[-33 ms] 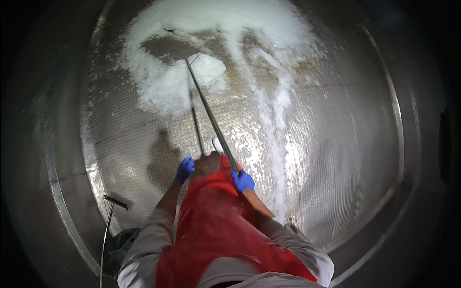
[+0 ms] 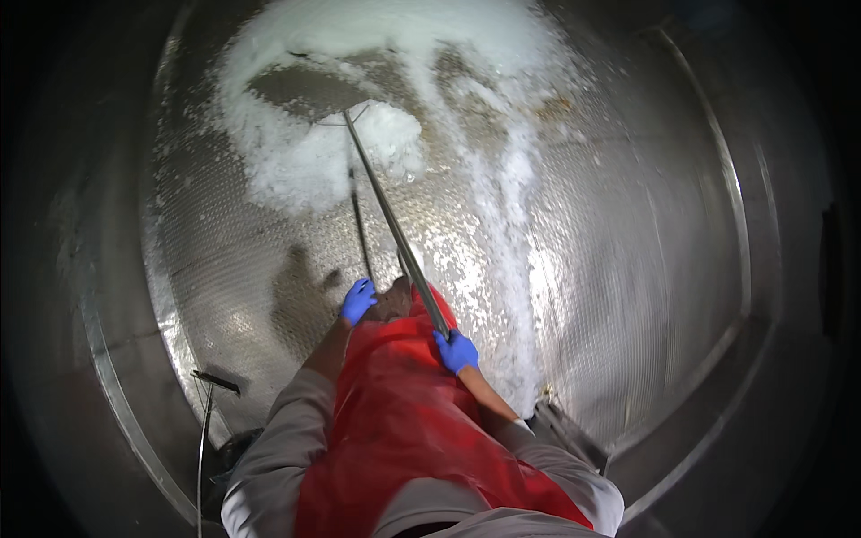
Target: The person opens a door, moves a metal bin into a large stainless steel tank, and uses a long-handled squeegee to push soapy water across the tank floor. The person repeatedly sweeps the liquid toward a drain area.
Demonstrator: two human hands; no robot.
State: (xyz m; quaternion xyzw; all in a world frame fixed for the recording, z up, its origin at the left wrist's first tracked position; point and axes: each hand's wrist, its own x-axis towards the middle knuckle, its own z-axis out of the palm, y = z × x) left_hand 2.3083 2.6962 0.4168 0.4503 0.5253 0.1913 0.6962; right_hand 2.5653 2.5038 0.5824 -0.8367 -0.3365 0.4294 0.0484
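My right hand, in a blue glove, is closed round the near end of a long metal pole in front of my red apron. The pole slants away to the far left, where thin braces fan out at its far end beside a white, loose, snow-like mass. Whatever head it carries is hidden in that mass. My left hand, also gloved in blue, is beside the apron, left of the pole. Its fingers are loosely bent and no object shows in them.
Dimpled metal floor surrounds me, with raised metal edges at left and right. A white heap lies at the far side, and a white trail runs toward me. A squeegee-like tool stands at the lower left near a dark container.
My right hand and the pole's near end have come slightly closer to me. My left hand has shifted a little right and farther out. The white mass looks much the same.
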